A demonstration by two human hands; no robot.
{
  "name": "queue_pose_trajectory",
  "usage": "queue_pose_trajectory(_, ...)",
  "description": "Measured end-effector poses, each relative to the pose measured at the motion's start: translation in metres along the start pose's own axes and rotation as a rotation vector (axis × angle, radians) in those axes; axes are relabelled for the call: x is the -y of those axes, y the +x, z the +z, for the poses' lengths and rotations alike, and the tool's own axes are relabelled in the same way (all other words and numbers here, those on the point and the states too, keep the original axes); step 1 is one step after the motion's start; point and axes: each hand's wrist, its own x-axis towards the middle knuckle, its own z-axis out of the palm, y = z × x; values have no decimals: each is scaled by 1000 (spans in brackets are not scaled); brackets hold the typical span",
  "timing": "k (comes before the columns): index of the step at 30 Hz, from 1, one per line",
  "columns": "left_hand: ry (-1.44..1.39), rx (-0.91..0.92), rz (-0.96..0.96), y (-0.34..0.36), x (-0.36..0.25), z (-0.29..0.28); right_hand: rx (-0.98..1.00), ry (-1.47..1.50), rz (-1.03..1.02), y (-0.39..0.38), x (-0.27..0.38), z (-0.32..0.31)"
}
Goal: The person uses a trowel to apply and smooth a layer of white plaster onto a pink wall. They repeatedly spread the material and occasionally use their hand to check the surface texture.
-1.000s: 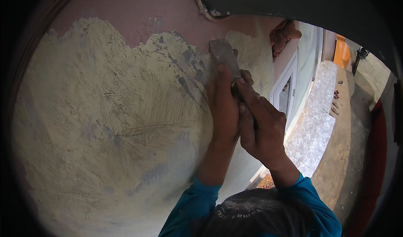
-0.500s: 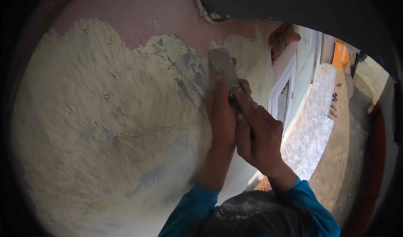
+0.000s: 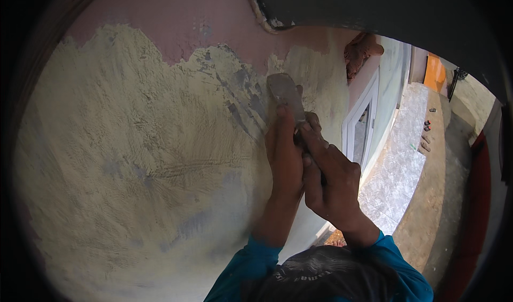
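A scraper with a flat grey blade [image 3: 284,87] lies against the wall [image 3: 133,141], its rounded tip just under the edge of the remaining pink paint. Both of my hands hold it. My left hand [image 3: 286,155] is closed at the blade, its thumb lying along the face and other fingers partly hidden behind. My right hand [image 3: 334,176] wraps the handle end, which is mostly covered by the fingers. Around the blade the wall is bare and pale yellowish, with grey patches and scrape marks.
Pink paint [image 3: 144,13] covers the upper wall below a dark overhang [image 3: 374,5]. A reddish-brown ornament [image 3: 360,53] juts out at upper right. Beyond it are a white-framed window [image 3: 360,125], a tiled walkway [image 3: 395,157] and footwear [image 3: 425,141] on the ground.
The scraper and both hands have slid a short way down the wall, toward me. My grip looks the same.
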Motion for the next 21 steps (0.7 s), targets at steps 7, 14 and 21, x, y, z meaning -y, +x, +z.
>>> queue_pose_trajectory(7,15,31,7,1,-3,0,10,-13,8,0,3,-2)
queue_pose_trajectory(14,-74,131,73,1,3,-8,23,-43,20,-2,2,-3)
queue_pose_trajectory(21,-58,52,32,-2,6,-3,46,-62,44,-2,0,-10)
